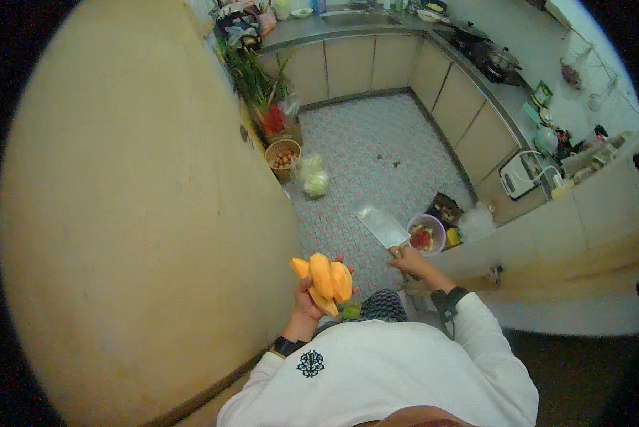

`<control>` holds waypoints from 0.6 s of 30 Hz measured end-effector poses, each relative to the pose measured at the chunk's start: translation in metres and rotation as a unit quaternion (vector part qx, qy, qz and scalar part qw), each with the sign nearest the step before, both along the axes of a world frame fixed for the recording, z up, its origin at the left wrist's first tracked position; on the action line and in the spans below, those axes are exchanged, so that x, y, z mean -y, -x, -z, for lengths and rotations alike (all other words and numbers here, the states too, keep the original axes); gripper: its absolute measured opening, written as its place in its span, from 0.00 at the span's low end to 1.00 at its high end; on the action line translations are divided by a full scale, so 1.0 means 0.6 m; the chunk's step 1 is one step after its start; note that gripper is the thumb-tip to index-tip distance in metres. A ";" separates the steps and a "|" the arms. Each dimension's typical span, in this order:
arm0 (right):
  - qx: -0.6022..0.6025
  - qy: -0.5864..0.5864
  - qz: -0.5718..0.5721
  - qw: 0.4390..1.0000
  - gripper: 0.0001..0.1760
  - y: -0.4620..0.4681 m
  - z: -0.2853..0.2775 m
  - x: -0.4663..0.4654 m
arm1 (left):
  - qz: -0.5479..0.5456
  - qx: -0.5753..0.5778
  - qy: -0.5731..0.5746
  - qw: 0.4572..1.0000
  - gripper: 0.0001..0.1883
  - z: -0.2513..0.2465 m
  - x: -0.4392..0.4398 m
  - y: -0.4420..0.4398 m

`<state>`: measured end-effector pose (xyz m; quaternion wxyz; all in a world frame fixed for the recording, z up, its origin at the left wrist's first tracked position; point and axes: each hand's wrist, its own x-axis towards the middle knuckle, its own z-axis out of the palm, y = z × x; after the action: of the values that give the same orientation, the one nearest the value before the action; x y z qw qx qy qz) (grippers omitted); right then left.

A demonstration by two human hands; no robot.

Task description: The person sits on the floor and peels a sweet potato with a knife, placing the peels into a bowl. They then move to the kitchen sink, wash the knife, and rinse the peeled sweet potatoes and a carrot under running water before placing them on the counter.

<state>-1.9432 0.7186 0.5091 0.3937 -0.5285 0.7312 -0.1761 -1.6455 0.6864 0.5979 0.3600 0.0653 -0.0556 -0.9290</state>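
Observation:
Several peeled orange pieces (329, 278), which look like sweet potatoes, rest in my left hand (308, 299), its fingers curled round them. My right hand (413, 261) grips the handle of a cleaver (381, 224), whose broad metal blade points away from me and to the left over the tiled floor. Just beyond my right hand stands a round pale bin (440, 243) with red and whitish scraps in it. A small green thing (350, 310) shows below the orange pieces, partly hidden.
A beige wall (138, 187) runs along the left. Near it stand a wicker basket of eggs (283, 160), bagged cabbage (315, 179) and leafy green stalks (253, 74). The counter (298, 33) bends right towards the stove (477, 53). A low tiled wall (575, 224) stands at right.

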 end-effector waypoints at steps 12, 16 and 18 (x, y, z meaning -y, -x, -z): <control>-0.016 -0.067 -0.064 0.996 0.23 0.284 0.011 0.496 | -0.088 0.000 -0.009 0.996 0.32 0.047 0.458 0.236; 0.033 -0.067 0.031 0.997 0.22 0.365 -0.024 0.637 | -0.117 -0.003 0.001 0.993 0.35 0.032 0.642 0.305; 0.009 -0.024 0.013 1.000 0.23 0.396 -0.028 0.710 | -0.135 0.032 0.000 0.990 0.38 0.035 0.731 0.329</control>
<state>-2.1811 0.2929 0.5259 0.4105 -0.5075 0.7387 -0.1680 -1.8428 0.2475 0.5767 0.4805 0.1015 -0.0574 -0.8692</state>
